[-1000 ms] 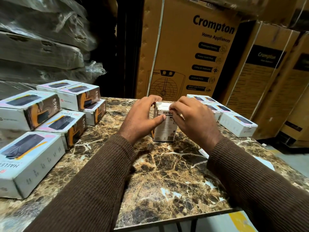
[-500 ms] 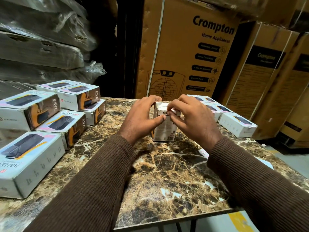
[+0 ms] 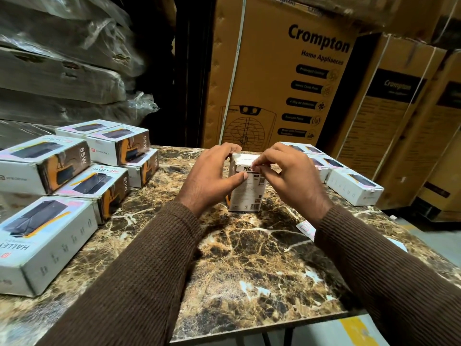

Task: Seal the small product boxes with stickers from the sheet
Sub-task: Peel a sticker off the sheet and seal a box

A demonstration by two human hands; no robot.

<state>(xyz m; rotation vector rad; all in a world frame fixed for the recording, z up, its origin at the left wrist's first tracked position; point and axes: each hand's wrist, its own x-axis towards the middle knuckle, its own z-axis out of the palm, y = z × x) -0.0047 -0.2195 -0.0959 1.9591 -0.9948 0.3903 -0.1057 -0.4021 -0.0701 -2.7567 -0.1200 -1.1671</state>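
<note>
A small white box [image 3: 245, 188] stands upright on the marbled table [image 3: 249, 265], held between both hands. The left hand [image 3: 209, 178] has its grip clamped on the box, fingers curled over the top edge and the thumb pressed on the near face. The right hand [image 3: 287, 176] has its grip pinched together on a small sticker [image 3: 255, 166] at the top front edge of the box, where the letters "POR" show beside the fingertips; the smaller print and codes below are too fine to read. Left of the left hand lies a stack of boxes [image 3: 82, 166] printed "HALLEY 20K" and "65W". Just beyond the right hand sits a row of white boxes [image 3: 349, 186]. Under the right wrist a sticker sheet [image 3: 305, 227] peeks out on the table. Behind the hands stands a big brown carton [image 3: 287, 78] marked "Crompton Home Appliances".
</note>
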